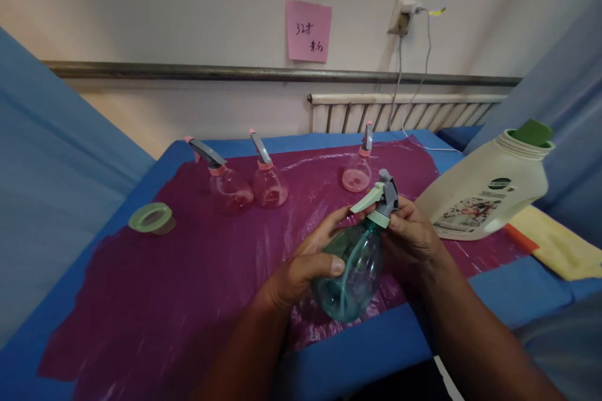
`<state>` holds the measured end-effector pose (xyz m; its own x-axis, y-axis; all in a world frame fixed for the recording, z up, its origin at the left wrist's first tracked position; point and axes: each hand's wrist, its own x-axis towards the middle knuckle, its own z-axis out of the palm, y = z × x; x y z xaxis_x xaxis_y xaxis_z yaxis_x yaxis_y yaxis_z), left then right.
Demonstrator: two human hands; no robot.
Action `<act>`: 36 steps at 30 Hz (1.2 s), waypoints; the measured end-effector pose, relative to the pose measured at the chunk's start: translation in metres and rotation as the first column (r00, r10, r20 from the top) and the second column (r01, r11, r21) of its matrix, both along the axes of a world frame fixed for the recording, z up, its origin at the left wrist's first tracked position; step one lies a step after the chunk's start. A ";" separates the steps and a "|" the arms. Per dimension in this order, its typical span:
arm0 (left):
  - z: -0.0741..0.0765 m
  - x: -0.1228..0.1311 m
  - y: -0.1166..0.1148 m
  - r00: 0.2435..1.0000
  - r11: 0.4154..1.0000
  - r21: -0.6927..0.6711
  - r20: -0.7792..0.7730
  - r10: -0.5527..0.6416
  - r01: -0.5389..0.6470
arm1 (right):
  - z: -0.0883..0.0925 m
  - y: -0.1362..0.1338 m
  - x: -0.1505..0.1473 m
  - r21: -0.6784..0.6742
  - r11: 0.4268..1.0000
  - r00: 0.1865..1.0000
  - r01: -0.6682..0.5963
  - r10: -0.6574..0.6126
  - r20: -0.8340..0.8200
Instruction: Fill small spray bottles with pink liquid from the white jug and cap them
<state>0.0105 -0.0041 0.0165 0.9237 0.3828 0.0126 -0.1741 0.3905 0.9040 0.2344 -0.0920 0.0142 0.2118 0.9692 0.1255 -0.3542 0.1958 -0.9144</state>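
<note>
Green-tinted clear plastic, rounded: a spray bottle [360,269] held in front of me, above the near edge of a crinkled purple plastic sheet [211,288]. Bottle tilted, top leaning to the right; cannot tell whether its base touches down. Thin tube visible through the wall, running down inside.

Left hand [305,266]: wrapped about the bottle's body, thumb pressed across the near side, fingers behind. Right hand [416,232]: closed on the grey plastic spray head [388,197] at its pale green collar [379,219], thumb at the collar's right side; the farther fingertips are partly hidden. Pale green trigger lever [368,198] points left, over my left fingers.

Sheet lies on a blue-covered table [362,341]. On it, well beyond my hands: two clear rounded bottles with grey-and-pink spray tops, the left one [230,193] just beside the middle one [270,188]; a third of that kind, the far bottle [356,177], stands apart to the right, pinkish at its base. Far left, a pale green round plastic piece with a wide rim [151,217].

Right of my right hand, a large cream plastic jug [489,188], printed label, green piece [533,133] at its mouth. Beside it, folded yellow material [562,241].

Wall behind: pink paper note [308,31], handwritten, above a grey metal rail [226,72].
</note>
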 end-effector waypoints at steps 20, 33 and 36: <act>-0.007 0.001 -0.003 0.987 0.883 0.457 -0.056 0.149 -0.108 | -0.012 0.009 -0.002 -0.067 0.984 0.986 0.166 -0.165 0.016; -0.002 0.003 -0.006 0.967 0.690 0.719 -0.105 0.232 -0.087 | -0.019 0.018 -0.009 -0.139 0.968 0.975 0.209 -0.194 0.112; -0.002 0.005 -0.006 0.964 0.704 0.704 -0.110 0.240 -0.095 | -0.025 0.020 -0.006 -0.117 0.963 0.957 0.244 -0.219 0.192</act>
